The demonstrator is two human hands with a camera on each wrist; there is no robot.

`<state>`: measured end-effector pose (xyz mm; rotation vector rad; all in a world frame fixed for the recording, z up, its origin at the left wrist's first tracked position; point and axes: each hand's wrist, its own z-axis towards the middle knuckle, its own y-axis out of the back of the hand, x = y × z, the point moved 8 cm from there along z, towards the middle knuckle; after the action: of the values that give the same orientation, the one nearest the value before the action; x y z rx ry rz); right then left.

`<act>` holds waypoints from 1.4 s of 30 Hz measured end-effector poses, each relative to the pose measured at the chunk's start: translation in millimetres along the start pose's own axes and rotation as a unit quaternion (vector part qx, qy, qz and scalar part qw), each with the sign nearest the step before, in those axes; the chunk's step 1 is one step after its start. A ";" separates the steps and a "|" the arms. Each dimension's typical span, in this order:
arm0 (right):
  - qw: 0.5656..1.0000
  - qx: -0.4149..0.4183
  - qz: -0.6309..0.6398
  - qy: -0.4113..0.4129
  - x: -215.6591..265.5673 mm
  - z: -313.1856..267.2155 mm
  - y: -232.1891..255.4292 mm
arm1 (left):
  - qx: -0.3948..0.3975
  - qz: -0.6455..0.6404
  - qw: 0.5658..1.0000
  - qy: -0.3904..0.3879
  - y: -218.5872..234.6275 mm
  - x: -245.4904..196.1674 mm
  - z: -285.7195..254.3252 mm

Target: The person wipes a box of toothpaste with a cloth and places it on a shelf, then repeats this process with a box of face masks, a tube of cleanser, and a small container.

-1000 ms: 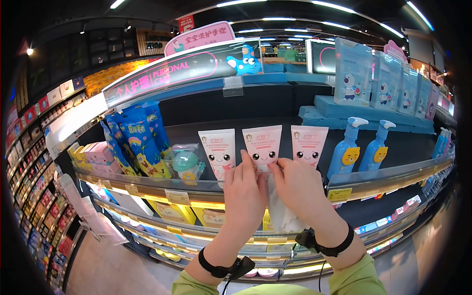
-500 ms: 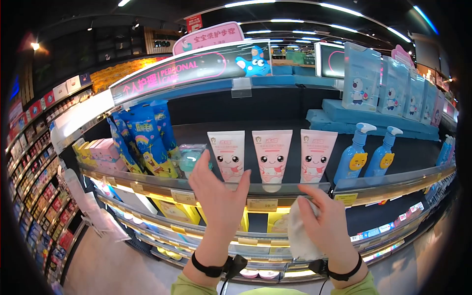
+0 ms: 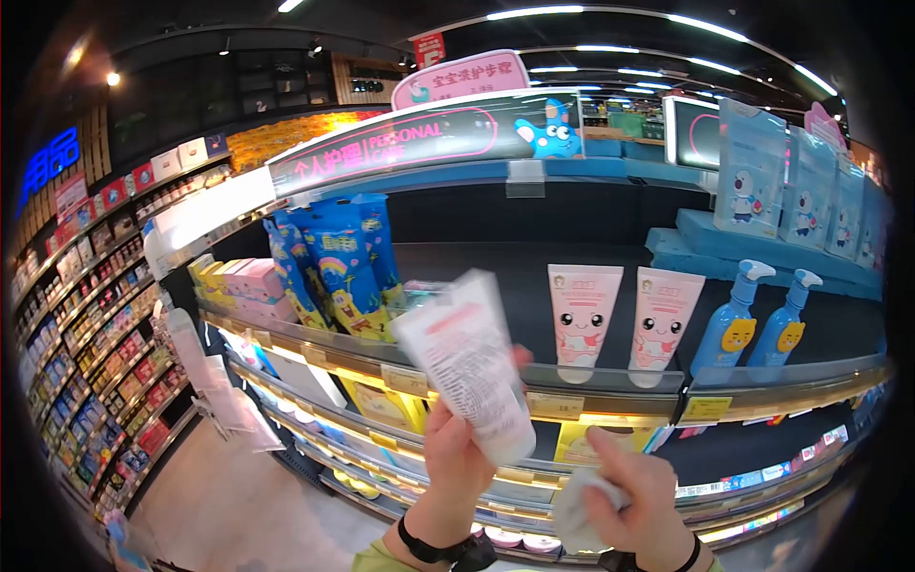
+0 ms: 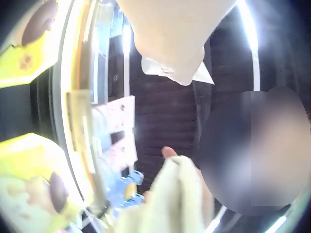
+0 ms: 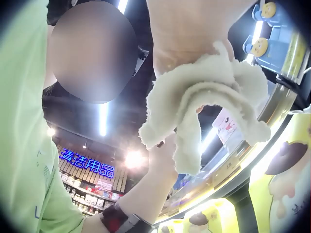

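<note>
In the head view my left hand (image 3: 452,452) grips a white-and-pink squeeze tube (image 3: 474,367), lifted in front of the shelf and tilted. Its printed back, with lines of small text, faces me. My right hand (image 3: 650,498), lower and to the right, holds a crumpled white cloth (image 3: 578,515) that hangs in folds in the right wrist view. Two matching tubes with smiling faces, a left one (image 3: 584,319) and a right one (image 3: 664,329), stand on their caps at the shelf's front. In the left wrist view my left hand (image 4: 170,39) covers most of the tube.
A clear lip (image 3: 620,378) runs along the shelf front. Blue pump bottles (image 3: 731,329) stand right of the tubes; blue cartoon pouches (image 3: 338,257) and pink boxes (image 3: 255,286) stand left. Yellow packs (image 3: 381,405) fill the shelf below.
The left tube of three has left the shelf in my left hand, its back turned toward me. My right hand has moved lower with the cloth. The head view has swung left.
</note>
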<state>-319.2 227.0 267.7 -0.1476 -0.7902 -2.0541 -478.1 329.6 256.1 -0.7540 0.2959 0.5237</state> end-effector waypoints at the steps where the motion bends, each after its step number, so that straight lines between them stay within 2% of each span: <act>1: 1.000 0.001 0.005 0.004 -1.3 1.5 -7.1 | 0.091 -0.138 0.980 0.107 -5.7 12.7 -6.7; 2: 0.999 0.009 0.018 0.047 6.5 3.4 -15.5 | 0.090 -0.135 0.981 0.104 -1.8 12.5 -12.7; 3: 0.995 0.017 0.030 0.090 16.1 4.3 -22.0 | 0.080 -0.144 0.975 0.150 0.1 21.0 -20.4; 4: 0.997 0.038 0.017 0.066 17.4 7.0 -28.2 | 0.070 -0.154 0.966 0.197 0.2 28.6 -25.7; 5: 0.997 0.038 0.018 0.066 17.9 7.8 -31.8 | 0.070 -0.154 0.966 0.196 -3.3 27.0 -28.8; 7: 0.995 0.013 0.022 0.098 20.6 7.8 -35.2 | -0.054 -0.066 0.966 0.243 3.3 29.2 -36.5; 11: 0.996 0.028 0.027 0.085 20.7 5.5 -40.3 | -0.048 -0.059 0.969 0.234 5.0 21.6 -39.9; 13: 0.996 0.036 0.031 0.073 19.2 6.2 -43.0 | -0.063 0.007 0.971 0.229 8.4 17.5 -40.5; 16: 0.997 0.028 0.037 0.066 19.9 6.9 -44.8 | -0.075 0.019 0.969 0.233 10.9 16.9 -42.2; 42: 0.997 0.043 0.048 0.050 19.5 6.5 -46.6 | -0.052 0.016 0.974 0.219 12.5 16.1 -42.7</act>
<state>-368.6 235.0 258.1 -0.0335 -0.7930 -1.9185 -474.5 312.2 212.2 -0.9661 0.6952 0.4000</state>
